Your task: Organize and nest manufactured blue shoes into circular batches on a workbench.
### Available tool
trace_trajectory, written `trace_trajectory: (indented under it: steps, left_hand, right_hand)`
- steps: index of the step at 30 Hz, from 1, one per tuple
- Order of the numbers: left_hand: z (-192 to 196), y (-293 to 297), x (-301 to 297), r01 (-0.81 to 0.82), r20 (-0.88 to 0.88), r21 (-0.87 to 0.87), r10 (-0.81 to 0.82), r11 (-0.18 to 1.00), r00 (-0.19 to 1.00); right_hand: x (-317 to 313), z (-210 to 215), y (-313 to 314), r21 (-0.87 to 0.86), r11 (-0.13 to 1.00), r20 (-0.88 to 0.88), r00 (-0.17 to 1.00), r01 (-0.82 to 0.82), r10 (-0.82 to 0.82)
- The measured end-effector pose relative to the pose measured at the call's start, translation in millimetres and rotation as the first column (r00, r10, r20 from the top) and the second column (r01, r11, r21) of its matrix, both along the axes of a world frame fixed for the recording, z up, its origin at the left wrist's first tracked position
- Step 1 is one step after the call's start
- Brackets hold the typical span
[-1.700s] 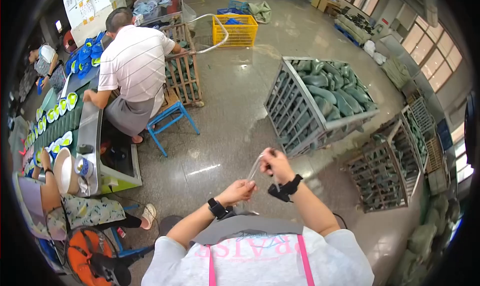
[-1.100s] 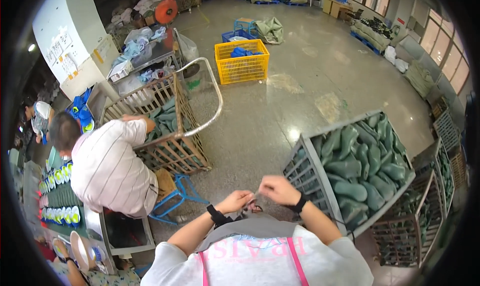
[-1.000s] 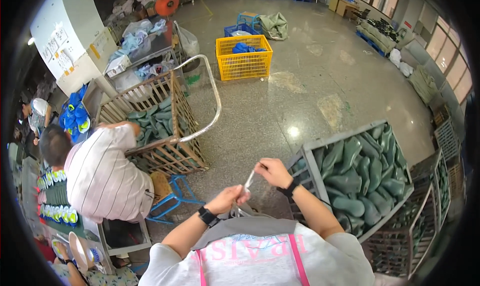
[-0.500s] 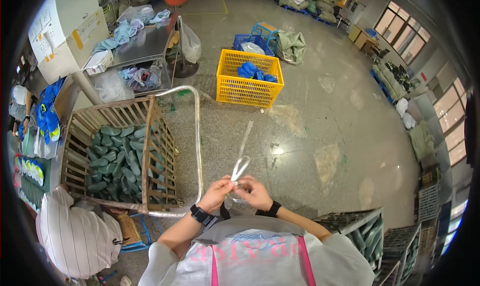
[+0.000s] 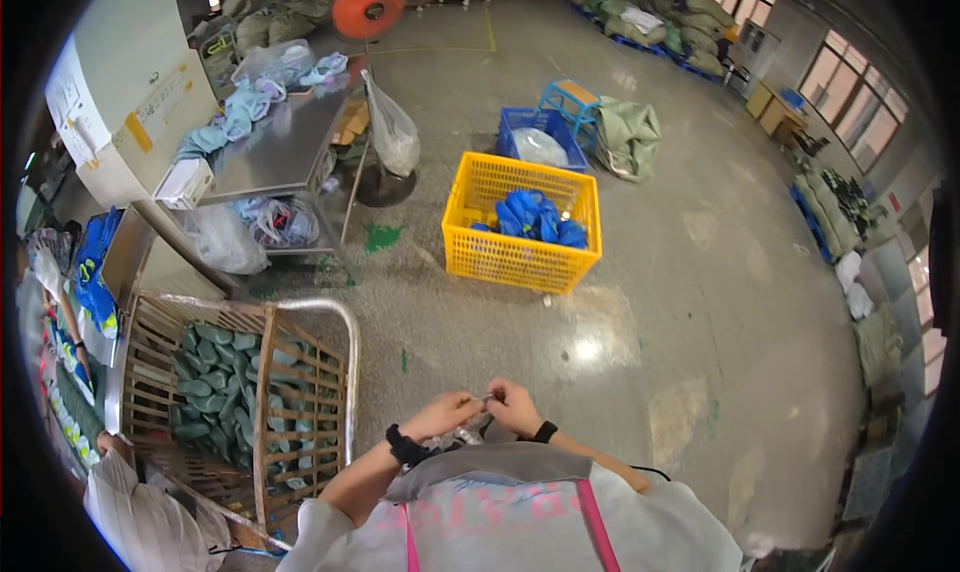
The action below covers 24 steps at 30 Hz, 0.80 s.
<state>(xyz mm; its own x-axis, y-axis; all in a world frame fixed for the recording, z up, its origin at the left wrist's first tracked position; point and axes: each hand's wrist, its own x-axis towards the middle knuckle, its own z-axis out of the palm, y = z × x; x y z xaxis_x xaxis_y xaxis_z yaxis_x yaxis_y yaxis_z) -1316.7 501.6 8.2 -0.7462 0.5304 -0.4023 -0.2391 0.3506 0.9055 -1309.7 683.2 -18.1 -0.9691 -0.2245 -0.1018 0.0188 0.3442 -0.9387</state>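
My left hand [image 5: 446, 416] and my right hand [image 5: 515, 410] meet low in the middle, in front of my body. Both are closed in a pinch, fingertips almost touching. A pale translucent strip [image 5: 465, 435] shows in a small piece just below the fingers. The rest of it is hidden by the hands, and a dark band hangs close by. What exactly sits between the right fingertips is too small to make out. A black watch [image 5: 405, 446] is on my left wrist, a black band [image 5: 545, 431] on my right.
Ahead stands a yellow crate [image 5: 525, 262] holding blue items, with a blue crate [image 5: 510, 132] behind it. At left is a wooden-slatted cart [image 5: 265, 412] full of green shoe-last shapes [image 5: 215, 372]. Beyond it are a metal table [image 5: 270, 162] and an orange fan [image 5: 368, 7]. Another person [image 5: 150, 502] is at lower left.
The view has shifted, so the yellow crate appears nearer and the cart further left. The long strip and its loop, earlier above my hands, are no longer visible there. My right hand has risen slightly.
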Motion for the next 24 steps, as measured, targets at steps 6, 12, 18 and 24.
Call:
trace_trajectory:
  steps: [6, 12, 18, 24]
  left_hand:
    - [48, 55, -126, -0.145, -0.18, -0.026, 0.138, 0.989, 0.974]
    - [-9, 44, -224, -0.657, 0.736, 0.41, 0.196, 0.633, 0.648]
    - [-25, 12, -348, -0.783, 0.794, 0.38, 0.26, 0.493, 0.55]
    - [-89, -66, -549, -0.388, 0.248, 0.196, 0.337, 0.9, 0.908]
  right_hand:
    - [-140, 24, 52, -0.25, 0.966, 0.138, 0.984, -0.073, 0.11]
    - [-257, 25, 42, 0.045, 0.983, -0.057, 0.982, -0.177, 0.179]
    - [-385, -1, 5, -0.061, 0.956, -0.28, 0.924, -0.287, 0.26]
    - [-581, -72, -49, -0.166, 0.986, -0.204, 0.978, 0.012, -0.046]
